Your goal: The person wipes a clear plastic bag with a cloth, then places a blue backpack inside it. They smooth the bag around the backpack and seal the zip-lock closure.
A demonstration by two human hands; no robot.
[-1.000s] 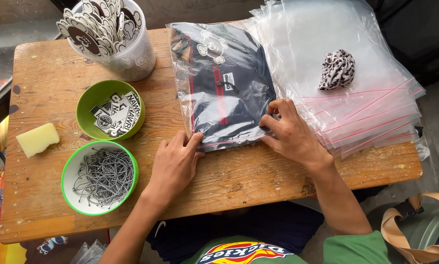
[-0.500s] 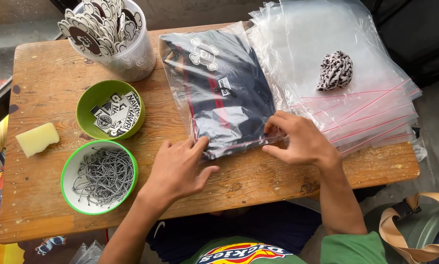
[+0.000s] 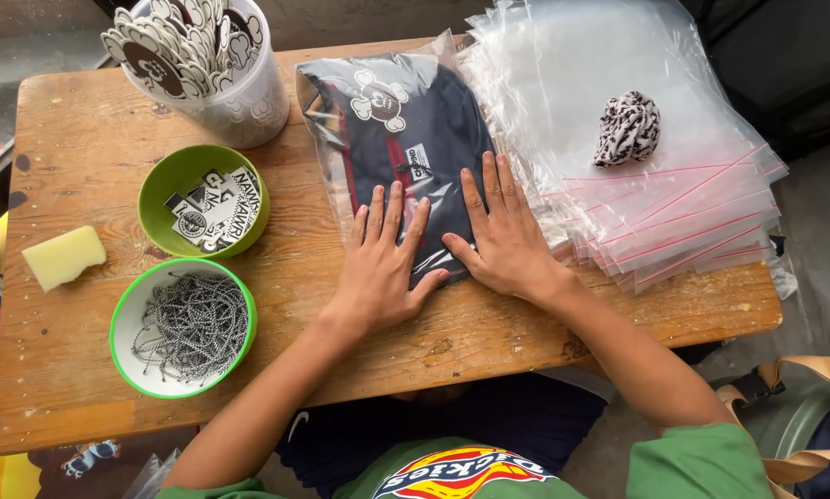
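A folded dark navy garment sealed in a clear plastic bag (image 3: 405, 139) lies on the wooden table (image 3: 82, 148). My left hand (image 3: 382, 263) lies flat on the bag's near end, fingers spread. My right hand (image 3: 507, 236) presses flat beside it, on the bag's right near corner. Both palms push down on the bag; neither hand grips anything.
A stack of clear zip bags with red strips (image 3: 673, 185) lies at the right, with a black-and-white crumpled cloth (image 3: 627, 127) on top. At the left are a green bowl of tags (image 3: 202, 199), a green bowl of ball chains (image 3: 184, 328), a yellow sponge (image 3: 62, 257) and a tub of cut-out tags (image 3: 207, 60).
Both hands were pinching and closing the bag's near edge. Now they lie flat on top of the bag, and the bag has shifted slightly.
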